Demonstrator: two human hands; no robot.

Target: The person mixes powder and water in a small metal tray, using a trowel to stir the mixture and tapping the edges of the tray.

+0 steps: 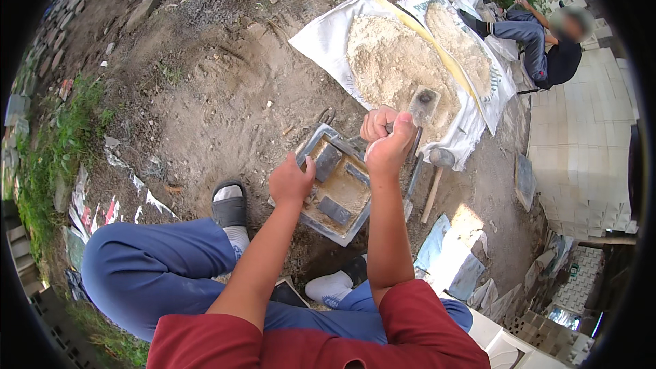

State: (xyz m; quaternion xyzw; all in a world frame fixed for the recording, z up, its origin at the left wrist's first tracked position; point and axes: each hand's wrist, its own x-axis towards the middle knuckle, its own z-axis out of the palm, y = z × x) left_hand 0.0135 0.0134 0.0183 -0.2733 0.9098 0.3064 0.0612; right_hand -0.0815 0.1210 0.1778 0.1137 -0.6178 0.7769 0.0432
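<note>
A grey rectangular mould [355,234] lies on the ground before me, with dark blocks [333,210] and sandy powder inside. My left hand [292,179] is closed at its left rim, thumb up; its other fingers are partly hidden. Above the mould's upper right side, my right hand [389,138] is closed around the handle of a hand tool with a squarish flat plate [425,100]. That plate shows over the pale powder heap [383,51], whose white sack [324,41] is spread flat. A mallet [432,195] with a wooden handle lies right of the mould.
A second powder heap [454,44] lies beyond the first. Another person [547,44] sits at the upper right. Stacked pale blocks [581,143] stand at the right. My sandalled foot [229,206] is left of the mould, and cloth scraps [444,253] lie at lower right.
</note>
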